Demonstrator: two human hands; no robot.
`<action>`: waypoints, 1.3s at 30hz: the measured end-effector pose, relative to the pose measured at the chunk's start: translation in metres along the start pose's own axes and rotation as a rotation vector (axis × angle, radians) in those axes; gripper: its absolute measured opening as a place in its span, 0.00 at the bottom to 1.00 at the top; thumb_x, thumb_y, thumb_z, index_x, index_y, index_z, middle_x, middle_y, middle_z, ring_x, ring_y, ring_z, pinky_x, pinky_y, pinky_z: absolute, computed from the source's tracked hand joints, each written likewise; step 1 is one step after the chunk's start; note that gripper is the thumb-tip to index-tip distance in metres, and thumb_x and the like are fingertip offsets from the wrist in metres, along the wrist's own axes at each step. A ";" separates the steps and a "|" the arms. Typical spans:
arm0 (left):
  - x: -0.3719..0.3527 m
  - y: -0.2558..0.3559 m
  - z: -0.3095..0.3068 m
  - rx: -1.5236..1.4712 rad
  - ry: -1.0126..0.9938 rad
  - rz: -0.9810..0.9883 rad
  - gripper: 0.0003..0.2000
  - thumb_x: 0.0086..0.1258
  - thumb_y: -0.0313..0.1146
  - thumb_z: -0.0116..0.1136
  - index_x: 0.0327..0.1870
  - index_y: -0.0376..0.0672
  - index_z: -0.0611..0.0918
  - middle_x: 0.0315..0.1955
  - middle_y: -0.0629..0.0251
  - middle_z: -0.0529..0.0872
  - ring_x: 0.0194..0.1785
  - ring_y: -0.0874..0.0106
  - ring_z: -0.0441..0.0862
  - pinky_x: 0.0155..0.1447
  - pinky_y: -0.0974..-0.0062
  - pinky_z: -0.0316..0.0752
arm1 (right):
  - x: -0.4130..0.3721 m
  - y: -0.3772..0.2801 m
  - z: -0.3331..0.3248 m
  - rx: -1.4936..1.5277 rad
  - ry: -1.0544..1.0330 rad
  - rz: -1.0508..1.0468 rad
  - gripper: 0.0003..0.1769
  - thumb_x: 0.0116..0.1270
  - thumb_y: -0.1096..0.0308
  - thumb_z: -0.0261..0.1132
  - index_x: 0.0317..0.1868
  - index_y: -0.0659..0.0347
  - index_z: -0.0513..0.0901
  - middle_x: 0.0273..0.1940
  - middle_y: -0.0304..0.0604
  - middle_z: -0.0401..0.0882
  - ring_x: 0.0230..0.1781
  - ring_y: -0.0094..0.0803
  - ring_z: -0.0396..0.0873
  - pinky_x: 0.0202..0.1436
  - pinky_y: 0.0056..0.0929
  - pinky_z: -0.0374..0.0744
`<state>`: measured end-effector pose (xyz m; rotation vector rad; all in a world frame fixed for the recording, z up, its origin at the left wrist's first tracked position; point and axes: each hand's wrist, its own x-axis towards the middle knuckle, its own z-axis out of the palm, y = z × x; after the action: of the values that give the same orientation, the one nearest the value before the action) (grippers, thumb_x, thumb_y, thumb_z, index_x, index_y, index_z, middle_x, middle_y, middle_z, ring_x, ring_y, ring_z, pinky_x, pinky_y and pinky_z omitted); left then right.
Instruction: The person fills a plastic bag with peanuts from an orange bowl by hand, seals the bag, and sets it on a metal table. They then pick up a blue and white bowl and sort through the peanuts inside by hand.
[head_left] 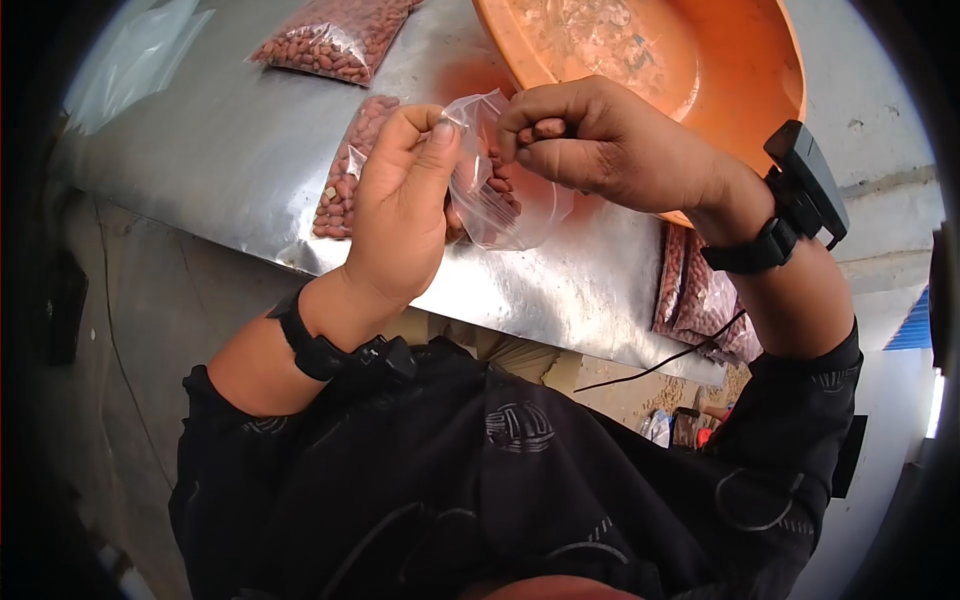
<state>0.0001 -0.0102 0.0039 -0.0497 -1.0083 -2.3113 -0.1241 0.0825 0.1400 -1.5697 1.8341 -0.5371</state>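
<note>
Pinched in my left hand (405, 195) is the rim of a clear plastic bag (520, 220), which has some reddish-brown nuts in its lower part. My right hand (610, 145) is closed around a few of the same nuts (542, 130), just right of the bag's mouth and in front of the orange basin (740, 70). Beside my left hand, partly hidden by it, lies a filled bag of nuts (345, 180) on the metal table.
Another filled bag (335, 40) lies at the table's far side. More filled bags (700, 300) are at the right, below the basin. Clear plastic (135, 60) lies at the upper left. The metal table's (230, 190) near edge runs in front of me, with a black cable (665, 371) by it.
</note>
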 end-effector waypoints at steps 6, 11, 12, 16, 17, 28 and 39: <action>-0.002 0.000 0.003 0.028 -0.002 0.023 0.08 0.78 0.36 0.45 0.47 0.43 0.72 0.27 0.74 0.75 0.23 0.87 0.66 0.26 0.89 0.63 | 0.019 0.005 0.026 -0.008 0.127 0.258 0.15 0.68 0.70 0.57 0.53 0.66 0.77 0.30 0.32 0.74 0.26 0.16 0.72 0.31 0.16 0.73; -0.003 0.000 -0.002 -0.021 0.030 0.008 0.08 0.77 0.36 0.45 0.47 0.43 0.72 0.27 0.75 0.75 0.23 0.87 0.66 0.26 0.89 0.63 | 0.015 0.006 0.023 -0.089 0.136 0.170 0.16 0.68 0.67 0.58 0.52 0.67 0.78 0.39 0.40 0.81 0.34 0.21 0.80 0.38 0.20 0.80; -0.003 0.000 -0.002 -0.029 0.032 0.004 0.08 0.77 0.37 0.45 0.47 0.43 0.72 0.26 0.75 0.75 0.23 0.87 0.66 0.26 0.89 0.62 | 0.013 0.002 0.018 -0.099 0.112 0.199 0.16 0.68 0.66 0.59 0.51 0.67 0.78 0.39 0.39 0.81 0.35 0.22 0.80 0.39 0.21 0.80; -0.002 -0.004 -0.005 -0.009 0.094 -0.014 0.08 0.77 0.36 0.45 0.46 0.43 0.71 0.25 0.73 0.74 0.24 0.86 0.66 0.26 0.88 0.62 | 0.005 -0.008 -0.012 -0.102 0.155 0.270 0.15 0.69 0.62 0.60 0.48 0.66 0.80 0.40 0.39 0.82 0.39 0.25 0.81 0.44 0.24 0.81; -0.003 -0.007 -0.011 0.004 0.081 -0.006 0.07 0.77 0.36 0.44 0.46 0.43 0.71 0.25 0.73 0.74 0.24 0.86 0.66 0.27 0.88 0.63 | 0.002 -0.003 -0.025 -0.094 0.198 0.274 0.15 0.69 0.62 0.61 0.47 0.66 0.80 0.41 0.39 0.82 0.40 0.25 0.81 0.45 0.24 0.81; -0.013 -0.014 -0.027 0.019 0.080 -0.065 0.07 0.78 0.34 0.42 0.46 0.41 0.69 0.24 0.72 0.72 0.26 0.86 0.65 0.30 0.88 0.62 | -0.008 0.146 -0.101 -0.392 -0.219 1.046 0.46 0.50 0.71 0.70 0.70 0.61 0.58 0.60 0.57 0.68 0.49 0.43 0.79 0.45 0.37 0.85; -0.015 -0.010 -0.030 0.041 0.006 -0.096 0.07 0.79 0.35 0.41 0.47 0.42 0.66 0.24 0.71 0.72 0.25 0.85 0.65 0.29 0.88 0.62 | 0.031 0.178 -0.085 0.200 0.036 0.736 0.48 0.53 0.72 0.64 0.74 0.56 0.50 0.61 0.53 0.66 0.47 0.37 0.75 0.40 0.35 0.81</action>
<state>0.0130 -0.0177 -0.0280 0.0229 -1.0758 -2.3752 -0.3115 0.0788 0.0718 -0.6738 2.1293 -0.3785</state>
